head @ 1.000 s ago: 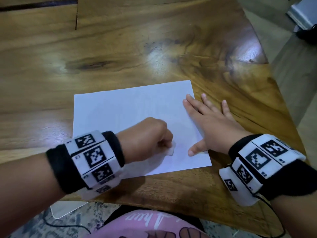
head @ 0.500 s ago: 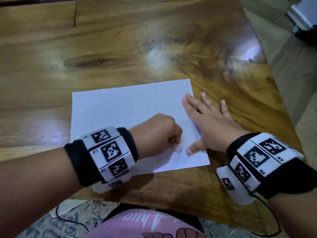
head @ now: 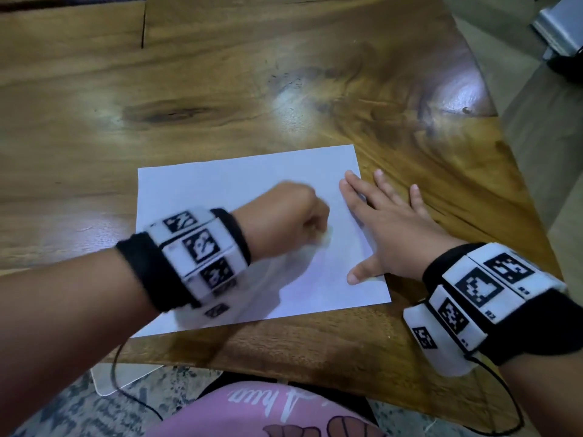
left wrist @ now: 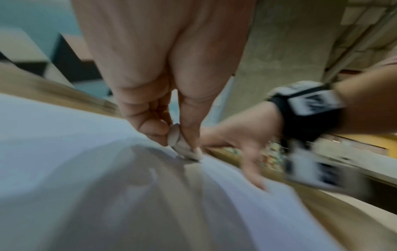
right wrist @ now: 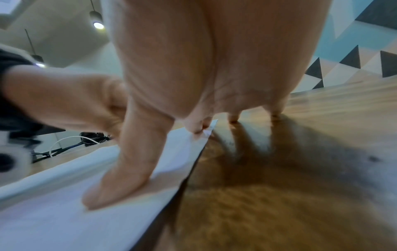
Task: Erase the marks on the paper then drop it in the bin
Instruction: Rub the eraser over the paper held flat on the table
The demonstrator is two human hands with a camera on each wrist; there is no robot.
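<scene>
A white sheet of paper lies flat on the wooden table near its front edge. My left hand is curled in a fist over the sheet's middle right and pinches a small pale eraser, whose tip touches the paper. My right hand lies flat with fingers spread on the sheet's right edge; its thumb presses the paper, the outer fingers rest on the wood. No marks show on the sheet. No bin is in view.
The table's front edge runs just below the paper, with a patterned floor, a cable and a pink garment beneath. The table's right edge slopes off toward grey floor. Bare wood stretches behind the sheet.
My left hand has moved up and to the right across the sheet with the eraser, and is blurred by motion. The right hand has stayed pressed on the paper's right edge.
</scene>
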